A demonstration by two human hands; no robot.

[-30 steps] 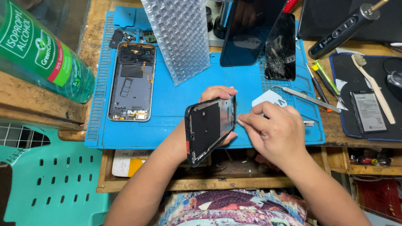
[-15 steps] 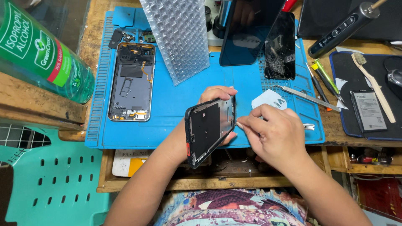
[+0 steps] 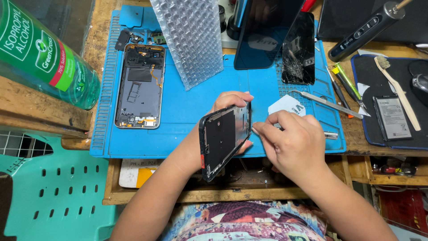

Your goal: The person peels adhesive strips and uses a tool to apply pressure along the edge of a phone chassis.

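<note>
My left hand (image 3: 229, 105) grips a black phone frame (image 3: 223, 140), tilted on its edge above the front of the blue work mat (image 3: 187, 116). My right hand (image 3: 294, 145) is pinched against the frame's right edge, fingertips touching it; what it pinches is too small to tell. An opened phone body (image 3: 140, 87) with exposed parts lies flat on the mat's left side. A cracked black screen (image 3: 298, 49) rests at the mat's upper right.
A bubble-wrap sleeve (image 3: 189, 38) stands at the mat's top. A green bottle (image 3: 42, 58) lies on the left shelf. Tweezers (image 3: 327, 103), a phone battery (image 3: 391, 118), a toothbrush (image 3: 397, 89) and a black electric screwdriver (image 3: 365, 29) are on the right. A green plastic chair (image 3: 49, 196) sits lower left.
</note>
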